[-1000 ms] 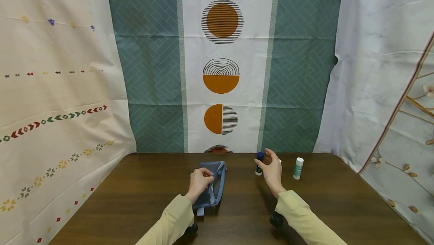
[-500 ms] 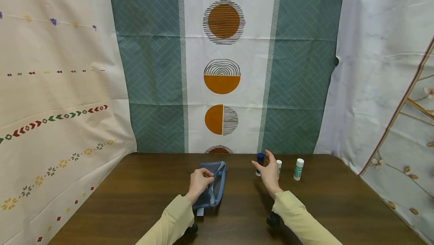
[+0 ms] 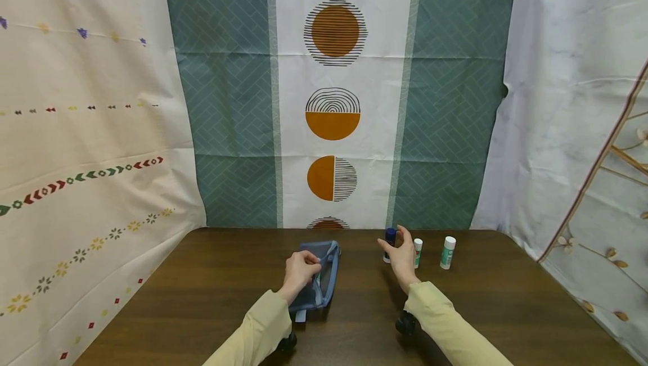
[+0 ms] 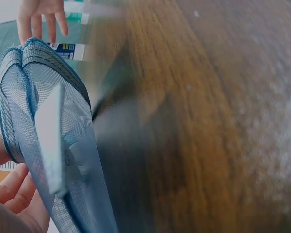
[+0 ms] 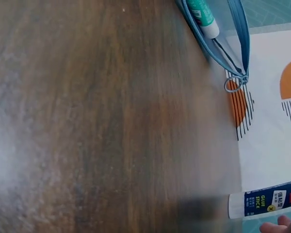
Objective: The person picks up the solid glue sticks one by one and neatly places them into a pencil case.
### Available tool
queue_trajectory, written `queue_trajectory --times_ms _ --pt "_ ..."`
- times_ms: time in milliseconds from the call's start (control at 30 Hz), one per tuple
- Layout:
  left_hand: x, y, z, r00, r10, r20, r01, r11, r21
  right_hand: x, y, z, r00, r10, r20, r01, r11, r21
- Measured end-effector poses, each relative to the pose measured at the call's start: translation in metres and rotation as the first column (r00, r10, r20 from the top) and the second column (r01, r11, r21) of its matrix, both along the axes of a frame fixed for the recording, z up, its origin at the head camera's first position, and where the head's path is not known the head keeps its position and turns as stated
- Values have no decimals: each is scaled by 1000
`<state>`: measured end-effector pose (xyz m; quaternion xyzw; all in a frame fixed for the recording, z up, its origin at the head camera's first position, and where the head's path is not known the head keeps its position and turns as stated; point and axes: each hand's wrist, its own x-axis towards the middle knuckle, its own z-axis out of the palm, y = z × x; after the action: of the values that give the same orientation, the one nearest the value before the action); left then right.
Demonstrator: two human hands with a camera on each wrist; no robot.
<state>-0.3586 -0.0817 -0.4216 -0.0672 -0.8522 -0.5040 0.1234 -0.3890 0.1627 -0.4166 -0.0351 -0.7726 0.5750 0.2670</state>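
Note:
My left hand (image 3: 300,271) grips the near side of a blue mesh zip pouch (image 3: 329,284) lying on the table, its mouth held apart. Inside the pouch a green glue stick with a white end (image 5: 206,19) shows in the right wrist view. My right hand (image 3: 403,262) is around the upper part of a navy glue stick (image 3: 390,235), thumb and index finger spread apart. This stick stands upright, and its label reads "glue stick" in the right wrist view. Fingertips (image 5: 276,227) of that hand appear right beside it.
Right of my right hand, a small green glue stick with a white cap (image 3: 417,245) stands partly hidden behind the hand. A larger green one (image 3: 448,253) stands farther right. The brown wooden table (image 3: 212,276) ends at hanging patterned cloths.
My right hand has shifted slightly left and away from the small green glue stick, which now shows more fully. The left hand and the pouch stay in place.

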Motion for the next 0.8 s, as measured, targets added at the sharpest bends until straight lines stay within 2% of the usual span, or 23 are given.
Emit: queue_trajectory --times_ms 267,400,567,800 --pt "0 0 2 1000 10 3 -10 1000 4 -3 -1 -5 1000 -4 1 4 998 -63" --pt "1 -1 1 1000 -9 -21 9 1000 1 -4 -2 -8 1000 0 -4 0 996 -85" --pt "2 0 0 1000 -26 -16 26 1000 9 -6 -3 -10 1000 1 1 -1 996 -90" --pt "1 0 0 1000 -25 -10 26 1000 11 -8 -7 -9 999 -50 -7 49 996 -69"
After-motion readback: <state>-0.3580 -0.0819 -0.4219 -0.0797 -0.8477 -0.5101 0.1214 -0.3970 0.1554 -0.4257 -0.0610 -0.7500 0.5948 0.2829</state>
